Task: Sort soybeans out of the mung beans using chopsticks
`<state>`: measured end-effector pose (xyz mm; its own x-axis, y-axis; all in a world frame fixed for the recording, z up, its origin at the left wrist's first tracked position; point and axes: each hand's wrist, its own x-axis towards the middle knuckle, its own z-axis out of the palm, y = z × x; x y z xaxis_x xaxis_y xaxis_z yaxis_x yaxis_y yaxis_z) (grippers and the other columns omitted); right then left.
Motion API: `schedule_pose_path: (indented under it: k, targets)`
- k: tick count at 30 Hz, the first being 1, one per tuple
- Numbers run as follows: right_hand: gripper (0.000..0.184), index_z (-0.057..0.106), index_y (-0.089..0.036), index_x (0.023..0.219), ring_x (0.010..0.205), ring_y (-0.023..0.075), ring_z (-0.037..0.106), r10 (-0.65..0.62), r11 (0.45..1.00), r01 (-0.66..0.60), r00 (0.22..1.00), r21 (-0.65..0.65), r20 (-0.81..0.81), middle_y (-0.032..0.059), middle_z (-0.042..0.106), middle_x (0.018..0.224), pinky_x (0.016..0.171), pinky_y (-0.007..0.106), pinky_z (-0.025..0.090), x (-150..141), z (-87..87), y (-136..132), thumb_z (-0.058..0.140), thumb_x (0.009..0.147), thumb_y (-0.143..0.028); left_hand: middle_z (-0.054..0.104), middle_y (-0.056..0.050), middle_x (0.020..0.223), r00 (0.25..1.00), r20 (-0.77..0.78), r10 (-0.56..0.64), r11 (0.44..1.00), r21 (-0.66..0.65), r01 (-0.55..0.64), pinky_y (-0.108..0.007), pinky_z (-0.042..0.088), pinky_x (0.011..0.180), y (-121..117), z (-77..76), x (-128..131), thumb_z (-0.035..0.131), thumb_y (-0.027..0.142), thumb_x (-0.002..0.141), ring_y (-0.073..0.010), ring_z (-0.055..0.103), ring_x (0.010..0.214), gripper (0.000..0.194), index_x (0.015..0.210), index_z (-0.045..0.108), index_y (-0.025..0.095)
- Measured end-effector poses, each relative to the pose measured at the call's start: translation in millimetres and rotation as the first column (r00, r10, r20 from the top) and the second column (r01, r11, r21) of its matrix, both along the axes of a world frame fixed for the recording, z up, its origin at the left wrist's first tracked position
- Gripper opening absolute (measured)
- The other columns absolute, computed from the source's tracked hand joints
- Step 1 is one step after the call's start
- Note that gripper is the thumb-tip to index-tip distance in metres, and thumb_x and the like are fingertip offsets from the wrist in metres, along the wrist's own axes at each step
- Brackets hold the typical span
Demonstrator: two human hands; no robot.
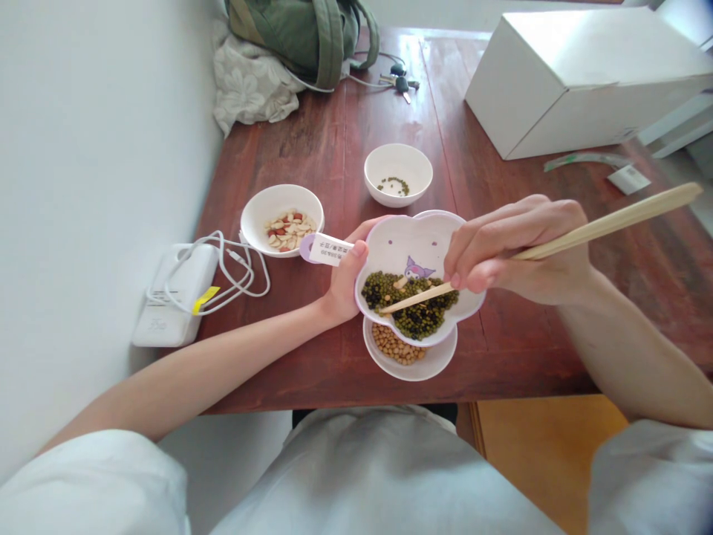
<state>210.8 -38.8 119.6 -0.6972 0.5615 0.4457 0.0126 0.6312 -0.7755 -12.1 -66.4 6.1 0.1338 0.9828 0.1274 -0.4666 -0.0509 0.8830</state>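
My left hand (346,286) grips the left side of a flower-shaped white bowl (409,241) with a lilac rim and a labelled handle (326,250). The bowl is tilted toward me and holds green and black beans (417,308) with a few pale pieces among them. Chopsticks (607,221) are pinched in my right hand (523,249), their tips down in the beans at the near left. Directly below, partly covered by the flower bowl, a white bowl (443,360) contains tan soybeans (398,345).
To the left, a white bowl (253,215) holds peanuts and pale halves. Another white bowl (398,160) farther back has a few green beans. A power bank (178,297) with a white cable lies by the wall. A green bag (290,37), keys (401,83) and a white box (557,82) stand behind.
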Motion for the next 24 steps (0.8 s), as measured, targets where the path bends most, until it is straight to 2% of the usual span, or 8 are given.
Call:
schedule_pose_path:
  k: [6,10,16,19,24]
  targets:
    - [0.031,0.083,-0.018,0.074,0.057,0.015,0.074,-0.033,0.999,0.034,0.999,0.027,-0.028,0.0045,0.08,0.068,0.052,0.025,0.054,4.9,4.6,1.1,0.088,0.097,-0.037,0.085,-0.01,0.125,1.0,0.001,-0.012,1.0,0.013,0.012,-0.057,0.066,0.106,-0.4,-0.1,-1.4,0.063,0.082,0.089,-0.0454,0.07,0.144,0.06,0.118,0.083,0.033]
    - [0.034,0.082,-0.015,0.071,0.055,0.0156,0.074,-0.039,0.999,0.041,0.997,0.035,-0.066,0.0059,0.08,0.066,0.049,0.025,0.052,6.8,7.0,2.4,0.091,0.094,-0.038,0.085,-0.01,0.126,1.0,0.011,-0.013,1.0,-0.007,0.013,-0.057,0.066,0.105,-1.8,2.0,-1.0,0.062,0.082,0.089,-0.0456,0.069,0.145,0.059,0.117,0.083,0.034]
    - [0.025,0.084,-0.014,0.073,0.054,0.0148,0.074,-0.014,0.999,0.014,1.0,0.031,-0.012,0.0067,0.082,0.067,0.047,0.023,0.05,4.2,5.6,2.4,0.092,0.092,-0.027,0.085,-0.01,0.125,1.0,0.028,-0.012,0.999,0.047,0.011,-0.056,0.064,0.109,-1.4,3.4,-0.3,0.062,0.078,0.092,-0.0452,0.069,0.144,0.056,0.115,0.084,0.032]
    - [0.027,0.084,-0.013,0.071,0.052,0.0153,0.074,-0.031,0.999,0.031,0.999,0.022,-0.017,0.0078,0.081,0.065,0.045,0.022,0.048,2.8,4.9,1.3,0.092,0.092,-0.028,0.085,-0.009,0.124,0.998,0.064,-0.018,0.998,0.064,0.014,-0.055,0.064,0.11,-1.5,3.4,0.1,0.063,0.074,0.094,-0.0443,0.07,0.144,0.051,0.114,0.085,0.032]
    - [0.036,0.082,-0.013,0.065,0.047,0.0163,0.072,-0.095,0.995,0.095,0.995,-0.01,-0.035,0.0089,0.079,0.061,0.04,0.02,0.046,-1.1,3.6,-3.3,0.091,0.093,-0.033,0.086,-0.009,0.121,0.999,0.052,0.006,1.0,0.026,-0.007,-0.055,0.065,0.107,-2.8,5.4,1.2,0.067,0.079,0.089,-0.0453,0.07,0.143,0.055,0.112,0.084,0.031]
